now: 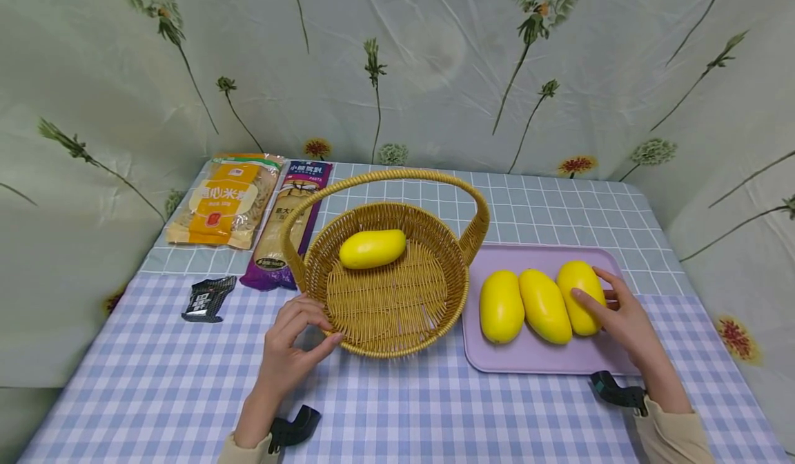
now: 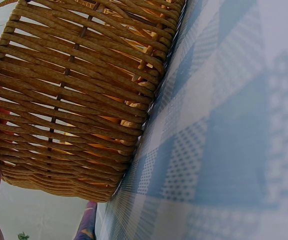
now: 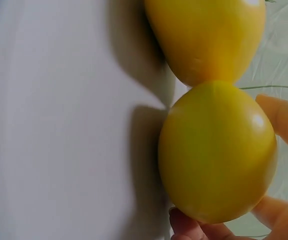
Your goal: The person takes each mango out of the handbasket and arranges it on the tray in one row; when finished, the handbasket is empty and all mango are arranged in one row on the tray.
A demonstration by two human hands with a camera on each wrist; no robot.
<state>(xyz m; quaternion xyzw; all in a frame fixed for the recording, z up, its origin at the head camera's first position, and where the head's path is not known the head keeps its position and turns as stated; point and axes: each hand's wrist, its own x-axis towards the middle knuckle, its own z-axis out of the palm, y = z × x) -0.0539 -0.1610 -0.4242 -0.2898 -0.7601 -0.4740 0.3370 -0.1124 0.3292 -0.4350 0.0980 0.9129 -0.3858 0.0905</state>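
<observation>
My right hand (image 1: 627, 315) grips the rightmost yellow mango (image 1: 580, 297), thumb on its upper left and fingers round its far right side. That mango (image 3: 216, 152) still rests on the lilac tray (image 1: 534, 362), touching the mango beside it (image 3: 209, 40). Two more mangoes lie to its left on the tray, the middle one (image 1: 545, 306) and the left one (image 1: 502, 307). My left hand (image 1: 292, 350) holds the near left rim of the wicker basket (image 1: 397, 298) between thumb and fingers. Inside the basket, toward the back, lies one mango (image 1: 373, 248).
Behind and left of the basket lie a bag of rice noodles (image 1: 225, 201) and a purple pasta packet (image 1: 288, 222). A small black packet (image 1: 208, 300) is at the left on the checked cloth (image 1: 397, 416). The basket's tall handle (image 1: 385, 176) arches over it.
</observation>
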